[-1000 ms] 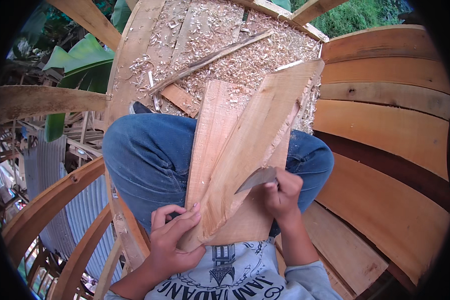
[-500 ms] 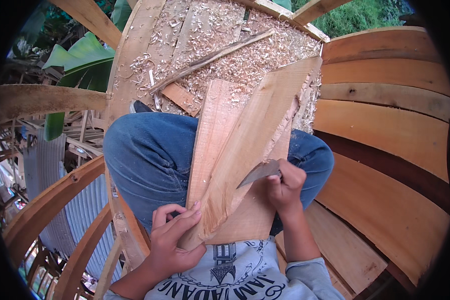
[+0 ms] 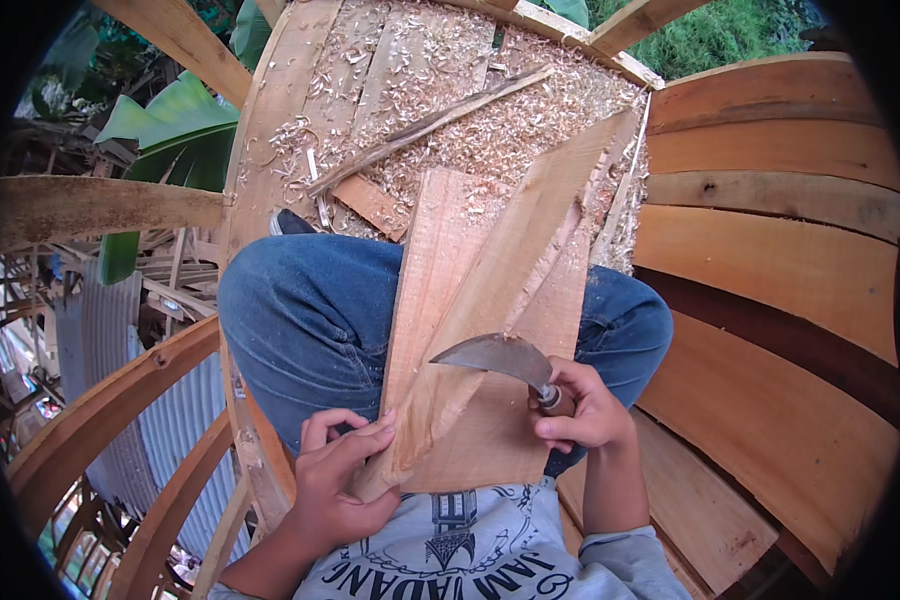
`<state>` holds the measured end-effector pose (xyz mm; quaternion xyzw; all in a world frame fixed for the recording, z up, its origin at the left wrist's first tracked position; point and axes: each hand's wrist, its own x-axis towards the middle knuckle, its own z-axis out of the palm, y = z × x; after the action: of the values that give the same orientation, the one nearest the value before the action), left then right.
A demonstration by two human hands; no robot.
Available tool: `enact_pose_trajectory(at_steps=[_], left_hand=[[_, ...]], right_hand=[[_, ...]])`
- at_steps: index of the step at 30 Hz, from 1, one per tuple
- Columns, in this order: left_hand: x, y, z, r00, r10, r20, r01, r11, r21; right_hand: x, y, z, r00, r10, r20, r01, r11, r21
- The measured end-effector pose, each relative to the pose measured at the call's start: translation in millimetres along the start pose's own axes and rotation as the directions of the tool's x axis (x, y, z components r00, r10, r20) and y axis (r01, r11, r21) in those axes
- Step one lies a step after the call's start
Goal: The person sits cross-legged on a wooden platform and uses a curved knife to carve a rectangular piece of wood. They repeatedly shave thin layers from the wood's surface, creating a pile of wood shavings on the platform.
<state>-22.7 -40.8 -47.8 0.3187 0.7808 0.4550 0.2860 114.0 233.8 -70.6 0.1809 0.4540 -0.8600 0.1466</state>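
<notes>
A long wooden plank slants across my lap, its near end toward my belly and its right edge rough and cut. Gripping that near end is my left hand, thumb underneath and fingers on top. My right hand is closed around the short wooden handle of a curved-blade knife. The blade points left and lies over the plank's cut edge; whether it touches the wood I cannot tell. Beneath the plank a wider, pinkish board rests between my legs.
Wood shavings cover the floor ahead, with a thin stick and a small wood offcut among them. Curved plank walls rise on the right. Bent wooden ribs stand at the left, above corrugated metal sheets.
The knife has come away from its steep angle on the plank's edge and turned, its tip now pointing left. My right hand has shifted lower and opened its wrist outward. The left hand keeps its grip.
</notes>
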Motion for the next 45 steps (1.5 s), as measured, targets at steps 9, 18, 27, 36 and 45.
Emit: enact_pose_trajectory(at_steps=[9, 18, 27, 36, 45], left_hand=[[-2, 6, -2, 1.000, -0.028, 0.000, 0.028, 1.000, -0.009], [-2, 12, -6, 0.999, -0.051, -0.001, 0.051, 0.999, 0.009], [-7, 13, -1, 0.998, -0.048, -0.030, 0.049, 0.998, 0.038], [-2, 16, -7, 0.998, -0.061, -0.015, 0.061, 0.998, 0.001], [-2, 16, -7, 0.995, -0.091, -0.038, 0.089, 0.995, -0.051]], right_hand=[[7, 11, 12, 0.954, -0.205, -0.220, 0.136, 0.946, -0.293], [8, 3, 33, 0.893, -0.328, -0.309, 0.094, 0.806, -0.585], [19, 0, 31, 0.562, -0.625, -0.542, 0.105, 0.704, -0.702], [1, -19, 48, 0.982, 0.002, -0.190, -0.097, 0.866, -0.490], [6, -5, 54, 0.850, -0.353, -0.392, 0.076, 0.817, -0.571]])
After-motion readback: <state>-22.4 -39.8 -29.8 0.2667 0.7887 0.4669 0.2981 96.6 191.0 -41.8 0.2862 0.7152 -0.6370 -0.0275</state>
